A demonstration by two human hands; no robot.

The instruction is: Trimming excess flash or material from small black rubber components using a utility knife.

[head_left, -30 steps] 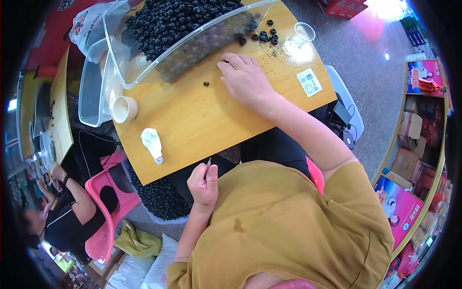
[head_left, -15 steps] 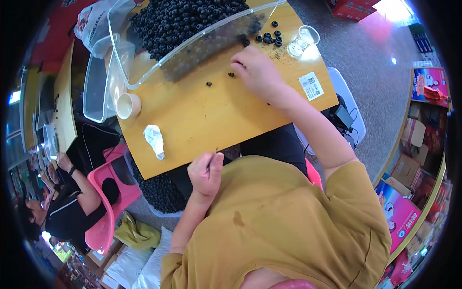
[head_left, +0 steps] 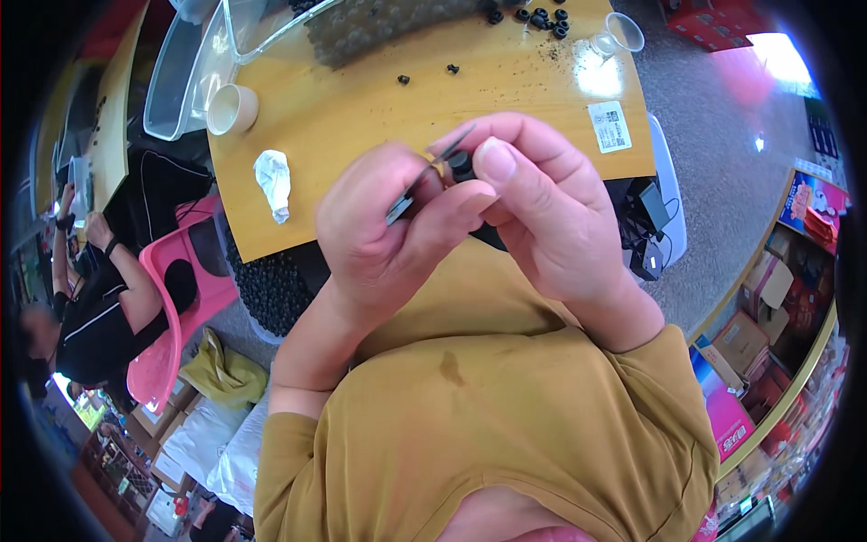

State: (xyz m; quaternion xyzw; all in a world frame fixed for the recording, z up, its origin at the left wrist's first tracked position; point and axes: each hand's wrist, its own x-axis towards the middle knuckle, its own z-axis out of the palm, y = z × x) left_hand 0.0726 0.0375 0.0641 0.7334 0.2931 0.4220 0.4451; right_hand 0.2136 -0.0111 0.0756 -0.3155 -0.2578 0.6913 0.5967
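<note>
Both hands are raised close together above the table's front edge. My left hand (head_left: 372, 221) is closed around a thin, dark, pointed blade-like tool (head_left: 454, 145); a metallic part shows at the palm, and the exact kind is unclear. In the fingertips of my right hand (head_left: 564, 212) is a small round black part (head_left: 461, 166), pinched between thumb and forefinger. The tool's narrow end lies right beside the part; whether they touch I cannot tell. Fingers hide much of both things.
On the wooden table (head_left: 361, 144) stand a clear tub (head_left: 397, 27) of black parts, a paper cup (head_left: 232, 109) and a clear plastic cup (head_left: 619, 36). Loose black parts (head_left: 542, 20) and a crumpled white tissue (head_left: 273, 183) lie there. A person (head_left: 99, 307) sits at left.
My right hand has come back from the loose parts near the tub, now holding one black part. My left hand has risen to meet it with the tool, and the view has shifted lower.
</note>
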